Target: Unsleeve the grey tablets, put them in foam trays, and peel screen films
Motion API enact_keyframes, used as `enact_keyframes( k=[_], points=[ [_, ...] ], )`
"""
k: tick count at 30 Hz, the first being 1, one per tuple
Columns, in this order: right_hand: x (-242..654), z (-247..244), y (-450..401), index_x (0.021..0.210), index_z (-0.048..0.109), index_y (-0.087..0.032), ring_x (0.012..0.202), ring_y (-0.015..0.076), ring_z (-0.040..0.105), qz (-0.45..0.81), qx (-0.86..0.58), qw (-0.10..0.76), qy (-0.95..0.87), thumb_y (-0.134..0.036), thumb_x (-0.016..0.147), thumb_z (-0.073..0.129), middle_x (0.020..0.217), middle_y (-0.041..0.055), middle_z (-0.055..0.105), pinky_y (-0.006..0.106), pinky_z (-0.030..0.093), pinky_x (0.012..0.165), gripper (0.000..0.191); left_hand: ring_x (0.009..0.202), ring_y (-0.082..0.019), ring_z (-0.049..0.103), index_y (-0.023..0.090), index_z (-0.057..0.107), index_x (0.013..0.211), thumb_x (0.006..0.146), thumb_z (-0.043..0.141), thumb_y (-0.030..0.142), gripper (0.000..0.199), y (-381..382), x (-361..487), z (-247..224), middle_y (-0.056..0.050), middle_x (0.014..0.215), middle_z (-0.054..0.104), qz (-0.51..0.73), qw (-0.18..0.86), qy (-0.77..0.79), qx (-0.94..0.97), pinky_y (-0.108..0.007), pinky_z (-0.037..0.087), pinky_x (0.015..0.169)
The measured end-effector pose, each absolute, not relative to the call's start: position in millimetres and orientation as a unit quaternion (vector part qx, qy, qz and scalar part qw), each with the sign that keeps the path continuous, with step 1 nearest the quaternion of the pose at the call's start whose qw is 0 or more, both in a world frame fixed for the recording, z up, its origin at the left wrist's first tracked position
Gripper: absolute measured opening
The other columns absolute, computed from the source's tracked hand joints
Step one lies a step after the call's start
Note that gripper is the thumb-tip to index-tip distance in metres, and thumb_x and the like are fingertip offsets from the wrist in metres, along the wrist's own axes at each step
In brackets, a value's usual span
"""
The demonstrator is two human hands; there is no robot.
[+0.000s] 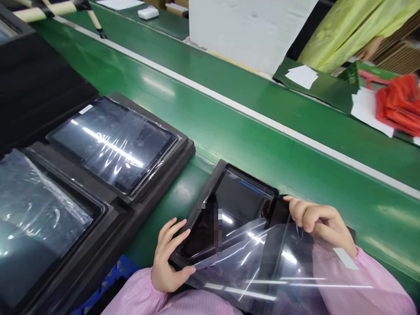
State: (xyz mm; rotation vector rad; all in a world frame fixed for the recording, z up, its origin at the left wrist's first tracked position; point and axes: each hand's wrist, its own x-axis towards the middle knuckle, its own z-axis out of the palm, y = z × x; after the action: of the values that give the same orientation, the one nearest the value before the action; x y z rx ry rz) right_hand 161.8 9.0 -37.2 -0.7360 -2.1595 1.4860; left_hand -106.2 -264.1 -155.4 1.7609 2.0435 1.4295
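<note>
A black tablet (226, 205) lies screen up in a dark foam tray (215, 173) close to my body. My left hand (170, 253) rests at the tray's left side, fingers apart, thumb at the near corner by the film. Between the fingertips of my right hand (320, 218) a clear protective film (252, 262) is pinched. This film is lifted at the right, slants over the lower right of the tablet and hangs toward my right sleeve. A small white tab (345, 258) shows on it. The film's lower end runs out of view.
To the left, more foam trays hold a film-covered tablet (114, 140) and another film-covered tablet (36, 210). A green conveyor belt (236, 131) runs behind. Across it are a white panel (246, 35), papers (302, 76), red bags (400, 105) and a person in yellow (341, 35).
</note>
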Motion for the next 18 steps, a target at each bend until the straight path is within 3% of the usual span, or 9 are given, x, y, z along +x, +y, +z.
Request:
enact_keyframes(
  k=[8,16,18],
  points=[
    [159,-37,3,0.053,0.062,-0.023,0.059,0.0138,0.057,0.554,-0.205,0.189,-0.785,-0.024,0.085,0.062,0.056,-0.0022,0.061,0.045,0.043,0.099,0.032,0.132,-0.034,0.046,0.019,0.058,0.129,0.097,0.038,0.051,0.049,-267,-108,-157,-0.015,0.131,0.06,0.471,0.057,0.659,0.584,-0.05,0.045,0.098],
    [157,-34,0,0.055,0.064,-0.022,0.058,0.0107,0.057,0.581,-0.169,0.149,-0.782,-0.015,0.082,0.06,0.058,-0.0039,0.063,0.043,0.042,0.097,0.028,0.134,-0.034,0.045,0.022,0.057,0.134,0.098,0.037,0.048,0.048,-271,-113,-163,-0.012,0.134,0.059,0.472,0.064,0.653,0.589,-0.047,0.045,0.098],
    [158,-33,-2,0.056,0.065,-0.022,0.058,0.0107,0.056,0.596,-0.158,0.141,-0.775,-0.015,0.08,0.061,0.058,-0.0034,0.064,0.039,0.046,0.089,0.026,0.134,-0.034,0.045,0.023,0.058,0.134,0.097,0.038,0.049,0.049,-272,-113,-165,-0.012,0.135,0.059,0.471,0.073,0.654,0.587,-0.048,0.045,0.099]
  ],
)
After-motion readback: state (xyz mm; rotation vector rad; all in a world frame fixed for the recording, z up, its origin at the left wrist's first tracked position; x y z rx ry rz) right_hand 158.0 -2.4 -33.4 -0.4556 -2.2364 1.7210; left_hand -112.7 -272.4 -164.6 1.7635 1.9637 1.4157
